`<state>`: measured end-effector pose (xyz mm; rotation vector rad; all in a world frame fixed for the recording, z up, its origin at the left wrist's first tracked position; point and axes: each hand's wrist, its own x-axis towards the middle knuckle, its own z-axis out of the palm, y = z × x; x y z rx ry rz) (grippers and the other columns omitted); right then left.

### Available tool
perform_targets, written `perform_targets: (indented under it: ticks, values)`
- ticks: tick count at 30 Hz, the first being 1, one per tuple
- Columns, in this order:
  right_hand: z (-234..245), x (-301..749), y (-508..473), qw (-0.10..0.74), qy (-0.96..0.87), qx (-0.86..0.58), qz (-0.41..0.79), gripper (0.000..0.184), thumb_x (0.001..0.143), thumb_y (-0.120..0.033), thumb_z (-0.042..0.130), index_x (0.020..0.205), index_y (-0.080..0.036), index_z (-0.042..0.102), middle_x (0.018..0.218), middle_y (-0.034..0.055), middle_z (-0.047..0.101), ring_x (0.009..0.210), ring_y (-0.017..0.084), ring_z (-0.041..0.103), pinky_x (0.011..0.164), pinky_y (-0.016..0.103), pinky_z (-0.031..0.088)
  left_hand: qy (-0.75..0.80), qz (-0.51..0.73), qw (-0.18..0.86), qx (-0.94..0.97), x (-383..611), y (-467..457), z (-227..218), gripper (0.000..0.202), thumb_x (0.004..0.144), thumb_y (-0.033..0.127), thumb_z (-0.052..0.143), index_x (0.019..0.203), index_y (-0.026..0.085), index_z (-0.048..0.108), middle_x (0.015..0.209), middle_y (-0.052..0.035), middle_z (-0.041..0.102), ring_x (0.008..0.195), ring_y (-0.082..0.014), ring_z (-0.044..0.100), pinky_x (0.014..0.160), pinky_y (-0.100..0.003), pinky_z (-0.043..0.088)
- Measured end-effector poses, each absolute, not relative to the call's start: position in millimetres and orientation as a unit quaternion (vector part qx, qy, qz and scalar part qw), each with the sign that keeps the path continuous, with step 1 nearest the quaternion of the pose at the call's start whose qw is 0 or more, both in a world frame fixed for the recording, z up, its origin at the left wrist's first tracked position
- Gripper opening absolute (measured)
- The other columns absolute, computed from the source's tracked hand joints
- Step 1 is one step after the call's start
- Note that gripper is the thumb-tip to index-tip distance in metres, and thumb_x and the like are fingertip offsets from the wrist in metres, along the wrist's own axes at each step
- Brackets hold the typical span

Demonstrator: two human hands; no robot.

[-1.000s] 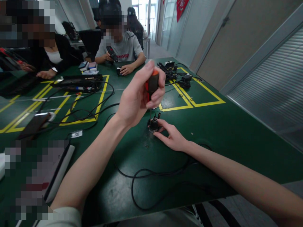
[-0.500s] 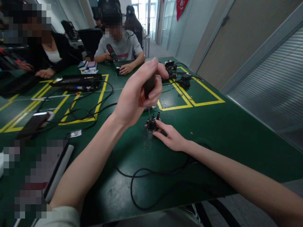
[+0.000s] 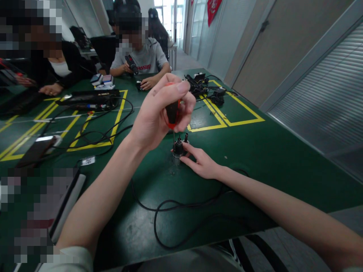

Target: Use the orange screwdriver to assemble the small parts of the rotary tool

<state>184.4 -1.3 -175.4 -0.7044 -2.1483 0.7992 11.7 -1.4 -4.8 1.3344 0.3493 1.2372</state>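
At the 9 o'clock side of the green table (image 3: pixel 269 151), a dark phone (image 3: pixel 36 149) is lying among yellow tape lines (image 3: pixel 120 113). Black cables (image 3: pixel 99 136) are trailing past it, and a white tag (image 3: pixel 86 161) is sitting at its 4 o'clock. The left hand (image 3: pixel 154 117) is hanging over mid-table, fingers curled tight around the red-and-black handle of a screwdriver (image 3: pixel 171 113), thumb pressing over the top. The shaft is pointing straight down, its tip reaching a small black part (image 3: pixel 178 148) that is standing upright on the table at that hand's 5 o'clock. The right hand (image 3: pixel 202 165) is lying at the part's 4 o'clock, fingers loosely spread and gripping nothing, fingertips touching the part's base. A cable loop (image 3: pixel 154 226) is curling at the part's 6 o'clock. A heap of leads (image 3: pixel 204 87) is lying at its 1 o'clock. At its 12 o'clock, a co-worker is holding a dark tool (image 3: pixel 131 64).
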Motion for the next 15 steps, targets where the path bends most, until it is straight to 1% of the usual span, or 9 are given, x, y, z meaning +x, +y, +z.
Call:
perform_targets:
  ticks: [2, 3, 5, 7, 9, 11, 12, 14, 15]
  values:
    - [-176.2, 184.4, -0.9, 0.366, -0.836, -0.270, 0.308, 0.050, 0.105, -0.027, 0.053, 0.155, -0.023, 0.046, 0.133, 0.0135, 0.073, 0.104, 0.025, 0.075, 0.090, 0.041, 0.064, 0.164, 0.528, 0.607, 0.571, 10.2, -1.3, -2.4, 0.024, 0.097, 0.021, 0.047, 0.074, 0.020, 0.043, 0.053, 0.0048, 0.047, 0.033, -0.0045, 0.031, 0.037, -0.020, 0.017]
    - [-176.6, 184.4, -0.7, 0.367, -0.836, -0.268, 0.307, 0.051, 0.105, -0.027, 0.053, 0.155, -0.022, 0.046, 0.134, 0.0139, 0.073, 0.104, 0.025, 0.075, 0.090, 0.041, 0.064, 0.171, 0.524, 0.611, 0.568, 9.2, -1.0, -1.4, 0.025, 0.100, 0.025, 0.045, 0.075, 0.020, 0.044, 0.050, 0.0051, 0.043, 0.033, -0.0044, 0.025, 0.038, -0.020, 0.014]
    - [-177.2, 184.6, -0.4, 0.369, -0.836, -0.267, 0.307, 0.051, 0.105, -0.027, 0.053, 0.155, -0.022, 0.046, 0.134, 0.0143, 0.072, 0.105, 0.025, 0.075, 0.089, 0.040, 0.064, 0.175, 0.518, 0.616, 0.566, 7.3, -0.1, -0.2, 0.032, 0.104, 0.038, 0.040, 0.080, 0.020, 0.053, 0.047, 0.0045, 0.040, 0.035, -0.0062, 0.024, 0.040, -0.022, 0.015]
    - [-177.4, 184.8, -0.4, 0.368, -0.835, -0.268, 0.309, 0.051, 0.105, -0.027, 0.054, 0.155, -0.021, 0.046, 0.132, 0.0143, 0.073, 0.106, 0.025, 0.075, 0.089, 0.040, 0.064, 0.168, 0.512, 0.618, 0.572, 5.8, 1.6, -0.5, 0.046, 0.104, 0.051, 0.037, 0.084, 0.017, 0.062, 0.047, 0.0027, 0.042, 0.036, -0.0079, 0.027, 0.042, -0.024, 0.019]
    - [-177.3, 185.0, -0.4, 0.366, -0.835, -0.269, 0.310, 0.051, 0.105, -0.027, 0.054, 0.155, -0.020, 0.047, 0.131, 0.0145, 0.074, 0.107, 0.026, 0.075, 0.089, 0.040, 0.064, 0.155, 0.509, 0.620, 0.576, 5.6, 3.3, -2.0, 0.052, 0.103, 0.053, 0.041, 0.078, 0.015, 0.066, 0.049, 0.0008, 0.044, 0.039, -0.0084, 0.032, 0.043, -0.024, 0.024]
    - [-177.4, 185.1, -0.4, 0.367, -0.836, -0.267, 0.309, 0.051, 0.105, -0.027, 0.054, 0.155, -0.019, 0.047, 0.133, 0.0153, 0.073, 0.105, 0.025, 0.075, 0.089, 0.040, 0.064, 0.149, 0.515, 0.623, 0.570, 6.8, 3.6, -3.5, 0.049, 0.103, 0.046, 0.045, 0.070, 0.014, 0.064, 0.053, -0.0002, 0.047, 0.045, -0.0089, 0.042, 0.047, -0.022, 0.032]
    - [-177.5, 185.1, -0.3, 0.369, -0.836, -0.264, 0.309, 0.051, 0.105, -0.027, 0.054, 0.154, -0.019, 0.047, 0.133, 0.0156, 0.073, 0.104, 0.024, 0.075, 0.088, 0.039, 0.064, 0.151, 0.520, 0.622, 0.566, 7.7, 3.0, -4.0, 0.047, 0.104, 0.040, 0.045, 0.069, 0.014, 0.063, 0.056, -0.0007, 0.049, 0.049, -0.0094, 0.048, 0.050, -0.021, 0.037]
    - [-177.9, 185.1, -0.2, 0.370, -0.836, -0.263, 0.308, 0.050, 0.105, -0.027, 0.054, 0.154, -0.018, 0.047, 0.133, 0.0157, 0.073, 0.100, 0.023, 0.075, 0.088, 0.039, 0.064, 0.161, 0.528, 0.615, 0.562, 9.8, 0.8, -4.1, 0.041, 0.104, 0.030, 0.042, 0.071, 0.014, 0.061, 0.065, -0.0013, 0.056, 0.058, -0.0107, 0.059, 0.058, -0.021, 0.047]
    - [-178.1, 185.1, -0.1, 0.370, -0.836, -0.263, 0.307, 0.050, 0.105, -0.027, 0.054, 0.154, -0.018, 0.047, 0.132, 0.0153, 0.073, 0.098, 0.023, 0.075, 0.088, 0.039, 0.064, 0.168, 0.531, 0.611, 0.562, 10.8, -0.6, -3.9, 0.036, 0.103, 0.026, 0.042, 0.073, 0.015, 0.059, 0.068, -0.0010, 0.059, 0.061, -0.0112, 0.063, 0.060, -0.022, 0.050]
